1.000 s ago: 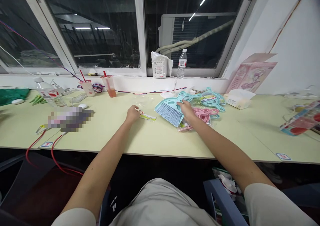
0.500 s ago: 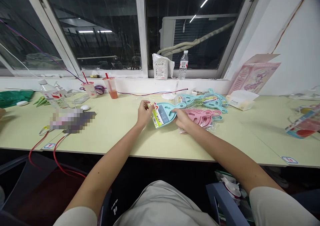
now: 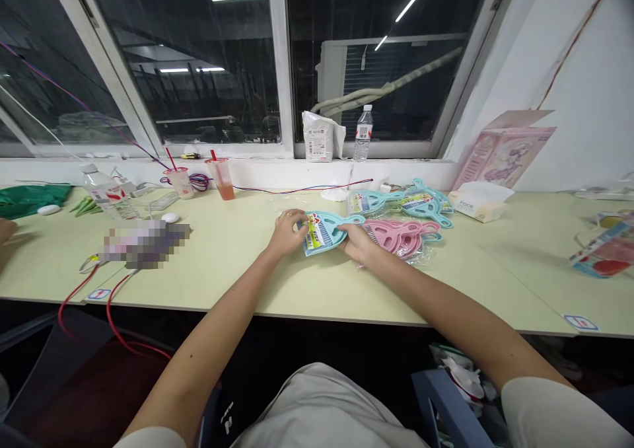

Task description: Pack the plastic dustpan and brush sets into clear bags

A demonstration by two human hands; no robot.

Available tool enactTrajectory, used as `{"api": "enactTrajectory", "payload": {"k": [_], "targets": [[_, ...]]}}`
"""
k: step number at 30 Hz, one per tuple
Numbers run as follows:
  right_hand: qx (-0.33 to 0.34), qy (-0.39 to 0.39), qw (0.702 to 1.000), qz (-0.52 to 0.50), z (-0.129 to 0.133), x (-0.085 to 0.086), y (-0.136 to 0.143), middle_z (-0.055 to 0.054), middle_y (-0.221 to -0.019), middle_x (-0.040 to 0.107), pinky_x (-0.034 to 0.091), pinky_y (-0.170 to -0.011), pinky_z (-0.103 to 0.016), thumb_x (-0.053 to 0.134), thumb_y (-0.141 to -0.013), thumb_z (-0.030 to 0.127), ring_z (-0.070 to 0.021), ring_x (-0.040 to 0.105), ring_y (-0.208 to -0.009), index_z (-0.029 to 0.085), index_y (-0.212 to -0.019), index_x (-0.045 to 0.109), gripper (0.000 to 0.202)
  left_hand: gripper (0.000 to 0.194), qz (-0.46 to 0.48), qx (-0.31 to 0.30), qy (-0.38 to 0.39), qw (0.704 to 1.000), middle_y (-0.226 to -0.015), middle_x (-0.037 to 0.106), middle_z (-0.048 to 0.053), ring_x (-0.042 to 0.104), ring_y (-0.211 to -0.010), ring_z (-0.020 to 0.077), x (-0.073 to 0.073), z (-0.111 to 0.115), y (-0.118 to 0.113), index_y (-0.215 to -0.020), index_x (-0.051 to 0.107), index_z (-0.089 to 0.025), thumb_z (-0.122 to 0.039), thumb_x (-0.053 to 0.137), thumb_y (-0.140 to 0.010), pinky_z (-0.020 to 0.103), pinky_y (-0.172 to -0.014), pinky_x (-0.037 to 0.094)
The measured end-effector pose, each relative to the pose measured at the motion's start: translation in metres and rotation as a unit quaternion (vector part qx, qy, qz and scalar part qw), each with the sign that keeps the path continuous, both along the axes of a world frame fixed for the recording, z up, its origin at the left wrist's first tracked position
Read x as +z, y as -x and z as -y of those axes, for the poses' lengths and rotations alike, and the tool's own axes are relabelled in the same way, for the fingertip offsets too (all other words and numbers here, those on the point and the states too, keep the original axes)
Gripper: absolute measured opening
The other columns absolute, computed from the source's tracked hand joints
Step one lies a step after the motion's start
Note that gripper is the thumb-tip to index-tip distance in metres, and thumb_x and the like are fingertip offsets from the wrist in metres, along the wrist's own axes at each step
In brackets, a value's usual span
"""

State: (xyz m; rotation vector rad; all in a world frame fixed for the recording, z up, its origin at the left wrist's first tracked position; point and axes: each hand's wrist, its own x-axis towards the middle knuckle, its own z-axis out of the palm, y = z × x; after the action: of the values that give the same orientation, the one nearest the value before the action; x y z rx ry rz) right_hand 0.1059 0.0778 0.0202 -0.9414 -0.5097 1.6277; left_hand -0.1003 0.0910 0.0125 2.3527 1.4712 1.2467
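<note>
Between my two hands is a light-blue mini dustpan and brush set (image 3: 334, 223) with a yellow-green printed card (image 3: 316, 232) on its broad end. My left hand (image 3: 288, 232) grips the card end, its thumb over the front. My right hand (image 3: 355, 242) is closed on the handle side, thumb on top and the other fingers hidden beneath. Just right of it lie pink dustpan sets (image 3: 396, 235) in clear wrapping. Behind those, more blue dustpan sets (image 3: 423, 201) are piled with their cards showing.
A tissue pack (image 3: 479, 201) and a pink box (image 3: 505, 147) stand at the back right. Drink cups (image 3: 221, 178) and a water bottle (image 3: 106, 190) are at the back left. Red cables (image 3: 67, 302) hang over the front edge. Another person's hand (image 3: 6, 230) shows at far left.
The blue set has tilted to lie flatter and lower toward the table. My left hand has moved further over the card, and my right hand has shifted slightly left.
</note>
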Motion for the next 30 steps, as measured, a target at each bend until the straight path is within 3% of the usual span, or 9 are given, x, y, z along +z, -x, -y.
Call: {"api": "enactTrajectory", "payload": {"k": [5,9,12,15,20,23,25,28,30], "targets": [[0.008,-0.012,1.000,-0.002,-0.002,-0.004,0.002,-0.006,-0.083,0.073,0.064,-0.070,-0.031,0.052,-0.092,0.000,-0.0189,0.071,-0.077,0.012,-0.112,0.065,0.026,0.030,-0.014,-0.019,0.029,0.999,-0.132,0.067,0.008,0.049,-0.137,0.0318,-0.006,-0.004,0.004,-0.115,0.071,-0.026,-0.030,0.067,-0.085,0.051,-0.120,0.033],[0.010,-0.012,1.000,0.003,-0.005,-0.010,0.003,-0.007,-0.088,0.075,0.065,-0.072,-0.030,0.052,-0.094,0.001,-0.0173,0.071,-0.078,0.012,-0.115,0.065,0.026,0.029,0.131,0.049,0.052,0.989,-0.131,0.063,0.012,0.059,-0.125,0.0295,-0.005,-0.011,0.008,-0.115,0.065,-0.022,-0.032,0.063,-0.088,0.045,-0.109,0.045],[0.016,-0.014,1.000,0.010,-0.005,-0.014,0.007,-0.007,-0.090,0.075,0.065,-0.074,-0.030,0.052,-0.095,0.000,-0.0165,0.072,-0.078,0.013,-0.116,0.065,0.027,0.033,0.270,0.091,0.225,0.932,-0.119,0.066,0.014,0.070,-0.097,0.0263,-0.005,-0.016,0.012,-0.119,0.057,-0.020,-0.033,0.064,-0.089,0.041,-0.087,0.055],[0.035,-0.016,0.999,0.016,-0.002,-0.016,0.012,-0.006,-0.091,0.076,0.065,-0.078,-0.031,0.052,-0.097,0.000,-0.0160,0.072,-0.080,0.013,-0.113,0.065,0.024,0.039,0.372,0.050,0.364,0.853,-0.099,0.068,0.011,0.071,-0.077,0.0230,-0.006,-0.020,0.014,-0.123,0.051,-0.018,-0.026,0.065,-0.087,0.036,-0.071,0.055],[0.140,0.009,0.985,0.101,0.005,-0.005,0.002,-0.011,-0.089,0.076,0.067,-0.078,-0.035,0.055,-0.098,0.008,-0.0185,0.075,-0.079,0.012,-0.107,0.063,0.012,0.049,0.352,0.114,0.354,0.859,-0.080,0.065,0.005,0.066,-0.068,0.0212,-0.009,-0.024,0.022,-0.123,0.053,-0.018,-0.013,0.071,-0.078,0.031,-0.062,0.049],[0.256,0.004,0.937,0.236,0.008,0.007,-0.013,-0.017,-0.082,0.076,0.067,-0.073,-0.038,0.061,-0.095,0.017,-0.0243,0.076,-0.077,0.011,-0.099,0.065,0.008,0.049,0.301,0.154,0.327,0.882,-0.079,0.066,0.004,0.065,-0.070,0.0220,-0.011,-0.026,0.029,-0.124,0.056,-0.020,-0.013,0.071,-0.077,0.030,-0.062,0.047],[0.272,-0.033,0.897,0.347,0.010,0.012,-0.019,-0.017,-0.073,0.074,0.065,-0.065,-0.037,0.066,-0.091,0.021,-0.0255,0.074,-0.068,0.012,-0.088,0.066,0.009,0.045,0.249,0.176,0.305,0.902,-0.086,0.070,0.006,0.067,-0.076,0.0230,-0.013,-0.027,0.032,-0.122,0.058,-0.021,-0.016,0.071,-0.079,0.030,-0.064,0.047],[0.186,-0.164,0.834,0.493,0.010,0.011,-0.022,-0.010,-0.066,0.070,0.059,-0.061,-0.033,0.063,-0.090,0.021,-0.0201,0.067,-0.057,0.016,-0.078,0.064,0.012,0.039,0.168,0.197,0.272,0.927,-0.105,0.074,0.010,0.070,-0.089,0.0244,-0.013,-0.027,0.032,-0.123,0.060,-0.021,-0.020,0.067,-0.085,0.031,-0.071,0.049],[0.095,-0.290,0.753,0.583,0.007,0.005,-0.021,-0.007,-0.074,0.071,0.058,-0.072,-0.034,0.058,-0.091,0.018,-0.0195,0.067,-0.068,0.018,-0.079,0.065,0.013,0.036,0.114,0.207,0.237,0.942,-0.115,0.074,0.013,0.069,-0.099,0.0263,-0.014,-0.026,0.031,-0.126,0.062,-0.021,-0.024,0.062,-0.089,0.033,-0.081,0.050]]}}
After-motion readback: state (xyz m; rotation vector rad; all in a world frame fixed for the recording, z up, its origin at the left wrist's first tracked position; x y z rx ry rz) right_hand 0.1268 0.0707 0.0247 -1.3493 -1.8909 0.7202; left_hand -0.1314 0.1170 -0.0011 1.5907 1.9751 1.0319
